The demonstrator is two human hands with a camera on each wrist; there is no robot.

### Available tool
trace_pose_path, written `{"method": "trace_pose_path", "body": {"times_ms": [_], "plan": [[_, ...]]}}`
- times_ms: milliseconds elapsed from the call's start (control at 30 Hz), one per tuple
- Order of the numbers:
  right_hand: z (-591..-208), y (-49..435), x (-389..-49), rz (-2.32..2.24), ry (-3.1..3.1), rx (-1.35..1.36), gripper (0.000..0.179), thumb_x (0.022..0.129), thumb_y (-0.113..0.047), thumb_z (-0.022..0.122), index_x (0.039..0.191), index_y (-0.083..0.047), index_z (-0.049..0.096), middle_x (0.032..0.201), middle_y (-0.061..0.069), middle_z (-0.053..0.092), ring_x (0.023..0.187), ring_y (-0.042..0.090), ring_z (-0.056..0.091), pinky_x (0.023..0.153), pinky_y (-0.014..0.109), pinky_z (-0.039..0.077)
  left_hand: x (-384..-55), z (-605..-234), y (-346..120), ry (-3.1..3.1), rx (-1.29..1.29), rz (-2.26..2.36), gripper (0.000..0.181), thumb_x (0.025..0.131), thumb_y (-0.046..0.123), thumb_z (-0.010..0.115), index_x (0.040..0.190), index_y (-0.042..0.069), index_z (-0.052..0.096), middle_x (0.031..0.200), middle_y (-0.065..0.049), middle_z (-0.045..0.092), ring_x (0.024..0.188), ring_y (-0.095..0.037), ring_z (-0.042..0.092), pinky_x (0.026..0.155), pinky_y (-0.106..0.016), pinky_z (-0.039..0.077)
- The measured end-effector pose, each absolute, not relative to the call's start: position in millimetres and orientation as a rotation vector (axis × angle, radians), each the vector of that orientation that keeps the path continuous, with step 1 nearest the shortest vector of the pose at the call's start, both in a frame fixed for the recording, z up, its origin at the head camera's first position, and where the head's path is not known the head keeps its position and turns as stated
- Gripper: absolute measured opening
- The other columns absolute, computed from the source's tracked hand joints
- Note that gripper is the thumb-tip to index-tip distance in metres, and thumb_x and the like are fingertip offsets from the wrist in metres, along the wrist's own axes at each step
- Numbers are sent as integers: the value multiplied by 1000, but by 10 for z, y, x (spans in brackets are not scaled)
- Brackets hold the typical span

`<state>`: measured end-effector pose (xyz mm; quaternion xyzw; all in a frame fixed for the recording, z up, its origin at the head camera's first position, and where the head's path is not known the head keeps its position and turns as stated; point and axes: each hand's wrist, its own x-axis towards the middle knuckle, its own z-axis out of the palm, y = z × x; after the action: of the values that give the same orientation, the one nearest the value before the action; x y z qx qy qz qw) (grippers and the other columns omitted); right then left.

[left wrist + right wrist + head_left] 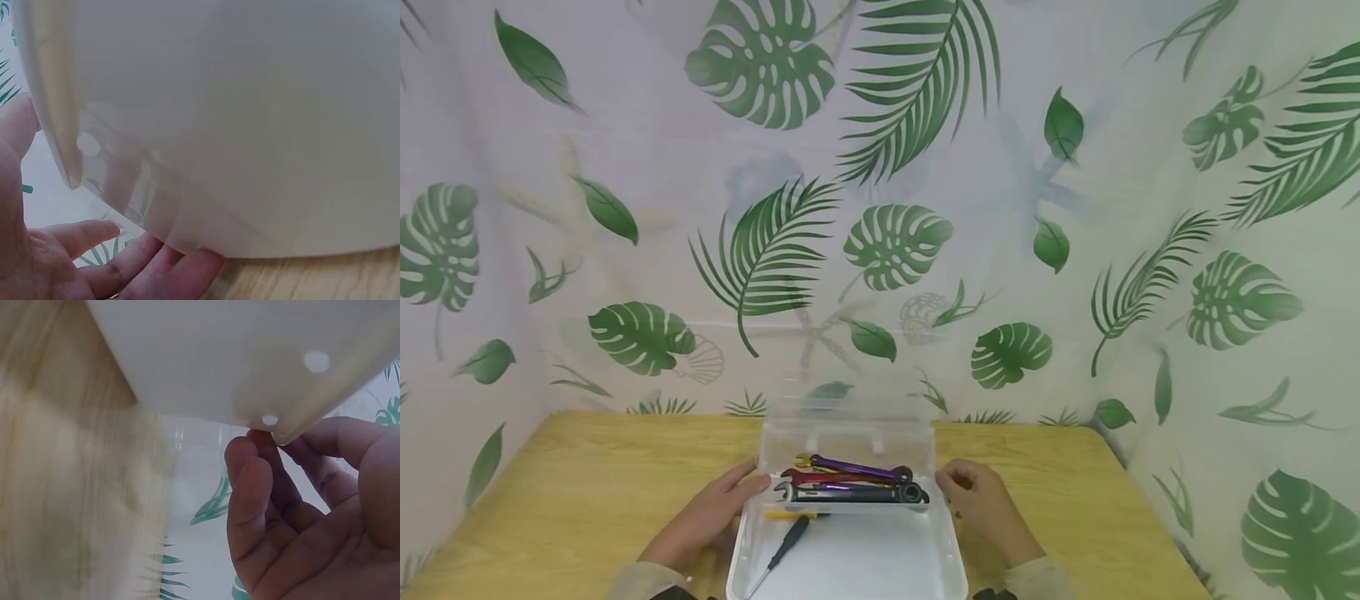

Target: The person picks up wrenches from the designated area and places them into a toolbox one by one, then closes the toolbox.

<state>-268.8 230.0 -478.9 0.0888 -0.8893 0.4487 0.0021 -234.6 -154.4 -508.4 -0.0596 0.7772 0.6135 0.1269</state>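
A white plastic toolbox (pixel 735 557) stands in front of me, its clear lid (pixel 850 408) raised at the back. In its rear tray (pixel 842 507) lie several wrenches, among them a purple one (pixel 853 464), a red one (pixel 842 477) and a dark grey one (pixel 850 494). Below, on the box floor, are a black-handled screwdriver (pixel 790 537) and a yellow-handled tool (pixel 782 516) partly under the tray. My left hand (pixel 711 515) grips the left rear side, thumb at the rim, fingertips (pixel 197 272) at the lower edge. My right hand (pixel 988 504) pinches the right rear corner.
A wooden table (pixel 595 475) carries the box. Behind it and at both sides hangs a white cloth (pixel 925 333) printed with green leaves. The raised lid stands close to that cloth.
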Motion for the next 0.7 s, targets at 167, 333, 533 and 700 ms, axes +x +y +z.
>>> {"method": "trace_pose_path", "body": {"times_ms": [167,333,533,700], "plan": [[-4732,2253,-2648,1410,-2815,243,23,103,-17,64,81,-9,67,69,-1,58,64,14,54,55,25,46,-2349,-5086,-1564,2244,-143,1793,80,99,57,61,160,11,37,144,-26,57,118,-43,64,89,-59,58],[-4696,2230,-2622,1383,-2840,204,24,103,-17,64,81,-9,66,67,-1,58,63,15,52,55,25,44,-2346,-5069,-1557,2236,-140,1793,78,100,56,61,160,12,39,141,-24,60,115,-40,66,88,-58,59],[-4691,2236,-2614,1396,-2842,212,24,102,-16,64,79,-10,65,68,-1,58,64,15,54,55,26,45,-2344,-5037,-1549,2246,-177,1769,79,98,58,62,159,13,41,139,-23,62,115,-38,65,89,-58,58],[-4670,2306,-2638,1343,-2888,273,22,103,-17,63,82,-11,69,72,0,62,67,14,57,58,26,48,-2340,-5032,-1546,2248,-169,1774,78,99,57,61,159,12,41,140,-23,61,115,-38,65,90,-59,57]]}}
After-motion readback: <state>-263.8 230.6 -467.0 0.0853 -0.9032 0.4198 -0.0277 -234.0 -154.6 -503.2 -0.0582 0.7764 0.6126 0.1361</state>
